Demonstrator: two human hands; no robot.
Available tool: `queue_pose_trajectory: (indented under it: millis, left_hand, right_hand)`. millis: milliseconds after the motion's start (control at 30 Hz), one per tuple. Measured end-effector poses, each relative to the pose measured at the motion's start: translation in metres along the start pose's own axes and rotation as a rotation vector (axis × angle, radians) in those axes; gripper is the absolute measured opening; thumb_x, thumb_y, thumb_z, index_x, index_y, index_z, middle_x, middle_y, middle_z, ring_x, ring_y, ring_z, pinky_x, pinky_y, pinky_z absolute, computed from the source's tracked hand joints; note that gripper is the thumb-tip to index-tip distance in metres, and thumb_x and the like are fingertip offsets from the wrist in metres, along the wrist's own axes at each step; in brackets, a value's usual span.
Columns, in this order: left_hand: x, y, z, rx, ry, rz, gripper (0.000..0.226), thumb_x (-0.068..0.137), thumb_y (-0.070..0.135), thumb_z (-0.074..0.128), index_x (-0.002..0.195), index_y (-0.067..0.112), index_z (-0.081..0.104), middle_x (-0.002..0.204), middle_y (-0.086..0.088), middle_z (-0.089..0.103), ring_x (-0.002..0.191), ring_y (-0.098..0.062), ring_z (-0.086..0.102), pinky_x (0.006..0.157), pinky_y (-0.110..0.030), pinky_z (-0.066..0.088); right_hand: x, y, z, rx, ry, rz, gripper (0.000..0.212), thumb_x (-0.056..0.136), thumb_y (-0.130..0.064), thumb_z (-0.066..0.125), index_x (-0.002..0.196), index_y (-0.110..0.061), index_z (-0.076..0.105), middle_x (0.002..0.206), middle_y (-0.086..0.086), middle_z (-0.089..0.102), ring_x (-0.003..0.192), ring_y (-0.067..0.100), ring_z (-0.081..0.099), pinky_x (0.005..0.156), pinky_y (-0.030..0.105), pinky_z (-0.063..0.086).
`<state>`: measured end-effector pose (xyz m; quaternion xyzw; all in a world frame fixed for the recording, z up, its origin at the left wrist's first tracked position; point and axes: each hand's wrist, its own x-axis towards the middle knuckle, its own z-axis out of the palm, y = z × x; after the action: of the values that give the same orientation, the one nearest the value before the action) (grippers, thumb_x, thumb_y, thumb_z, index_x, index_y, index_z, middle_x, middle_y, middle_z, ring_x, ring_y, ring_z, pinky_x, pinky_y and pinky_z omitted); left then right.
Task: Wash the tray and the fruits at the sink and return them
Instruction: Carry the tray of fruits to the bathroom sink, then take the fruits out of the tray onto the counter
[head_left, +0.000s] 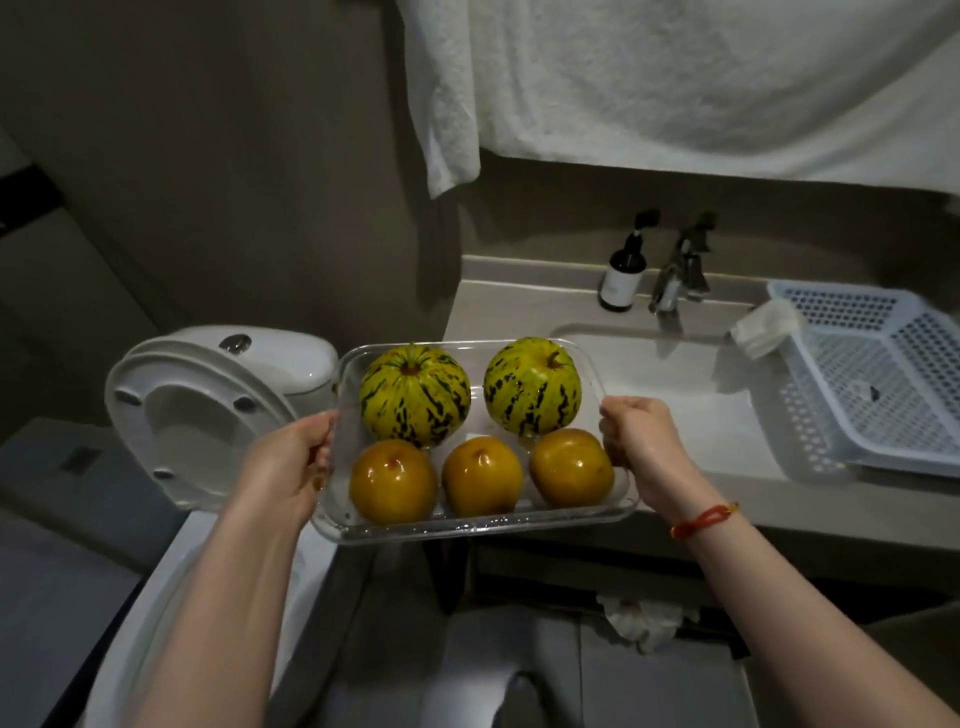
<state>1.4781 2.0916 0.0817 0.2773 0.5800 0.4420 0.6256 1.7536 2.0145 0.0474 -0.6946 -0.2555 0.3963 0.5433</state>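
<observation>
Two hands hold the clear tray (483, 525) between them, left hand (291, 467) gripping its left rim, right hand (641, 441) its right rim; five fruits (480, 480) sit inside, beside the sink (691, 410)

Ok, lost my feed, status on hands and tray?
Both hands grip tray ends. Five fruits aboard, beside sink. Path clear.

Beyond and to the right of the right hand (636, 441), the white sink basin (691, 410) lies open. At its far rim stand a faucet (675, 280) and dark pump bottle (622, 275). A white perforated basket (893, 384) blocks the far right. A raised toilet lid (192, 415) stands just left of the left hand (285, 467).
</observation>
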Motion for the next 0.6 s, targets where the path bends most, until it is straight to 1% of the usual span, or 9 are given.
queue_pose_trajectory:
  millis: [100,200,267,367,433,500,533,567,600]
  left_hand:
    - [0.036,0.006,0.024,-0.003,0.01,-0.015,0.022,0.095,0.003,0.046,0.079,0.006,0.06,0.039,0.009,0.05,0.028,0.0,0.038,0.031,-0.007,0.031]
    - [0.065,0.004,0.047,-0.023,0.042,-0.022,0.023,0.096,0.005,0.046,0.078,0.008,0.061,0.047,0.006,0.049,0.03,0.0,0.038,0.031,-0.007,0.031]
    - [0.078,-0.002,0.065,-0.061,0.056,-0.038,0.027,0.097,0.006,0.044,0.075,0.01,0.058,0.043,0.007,0.047,0.028,0.001,0.036,0.029,-0.007,0.028]
    - [0.085,-0.017,0.085,-0.138,0.113,-0.068,0.03,0.097,0.003,0.041,0.071,0.011,0.054,0.035,0.01,0.043,0.026,0.001,0.035,0.029,-0.007,0.027]
    - [0.086,-0.031,0.092,-0.159,0.129,-0.098,0.031,0.096,0.003,0.042,0.067,0.012,0.051,0.035,0.01,0.041,0.027,0.002,0.035,0.03,-0.007,0.025]
    - [0.083,-0.045,0.095,-0.176,0.146,-0.104,0.031,0.095,0.002,0.042,0.065,0.01,0.048,0.037,0.007,0.04,0.028,0.0,0.035,0.032,-0.008,0.025]
    - [0.081,-0.053,0.094,-0.185,0.147,-0.107,0.031,0.095,0.0,0.041,0.066,0.008,0.048,0.04,0.003,0.042,0.03,-0.003,0.038,0.034,-0.008,0.029]
    - [0.078,-0.061,0.095,-0.188,0.135,-0.113,0.028,0.094,-0.001,0.041,0.069,0.004,0.052,0.045,-0.002,0.049,0.035,-0.007,0.047,0.04,-0.011,0.038]
    - [0.076,-0.069,0.095,-0.188,0.144,-0.129,0.021,0.093,0.0,0.043,0.079,-0.003,0.059,0.057,-0.01,0.059,0.049,-0.014,0.057,0.051,-0.017,0.048]
  right_hand:
    - [0.045,-0.002,0.005,-0.007,-0.003,0.014,0.039,0.095,-0.007,0.042,0.057,-0.017,0.037,0.037,-0.011,0.032,0.035,0.006,0.027,0.035,0.018,0.024]
    - [0.092,-0.002,0.008,-0.034,-0.024,0.01,0.04,0.094,-0.005,0.042,0.056,-0.018,0.035,0.037,-0.011,0.03,0.033,0.006,0.025,0.034,0.018,0.022]
    - [0.129,-0.006,0.009,-0.079,-0.055,0.003,0.041,0.094,-0.005,0.042,0.056,-0.018,0.035,0.038,-0.011,0.03,0.034,0.006,0.026,0.034,0.018,0.023]
    - [0.176,-0.014,0.011,-0.182,-0.131,-0.02,0.041,0.095,-0.005,0.043,0.056,-0.017,0.035,0.042,-0.005,0.03,0.039,0.01,0.025,0.036,0.019,0.021]
    - [0.204,-0.02,0.015,-0.272,-0.204,-0.031,0.04,0.096,-0.006,0.043,0.058,-0.015,0.038,0.047,-0.001,0.031,0.042,0.011,0.026,0.038,0.019,0.022]
    - [0.226,-0.024,0.018,-0.384,-0.286,-0.037,0.035,0.097,-0.008,0.043,0.063,-0.012,0.045,0.052,0.0,0.037,0.045,0.012,0.031,0.041,0.022,0.025]
    - [0.236,-0.026,0.022,-0.445,-0.326,-0.039,0.031,0.098,-0.009,0.043,0.067,-0.011,0.048,0.055,0.001,0.04,0.048,0.013,0.034,0.044,0.023,0.027]
    - [0.244,-0.027,0.025,-0.509,-0.368,-0.043,0.028,0.098,-0.011,0.043,0.07,-0.01,0.049,0.058,0.002,0.042,0.051,0.013,0.036,0.046,0.023,0.029]
    - [0.252,-0.027,0.031,-0.569,-0.409,-0.054,0.028,0.098,-0.012,0.043,0.071,-0.011,0.049,0.06,0.003,0.043,0.052,0.013,0.037,0.048,0.023,0.03]
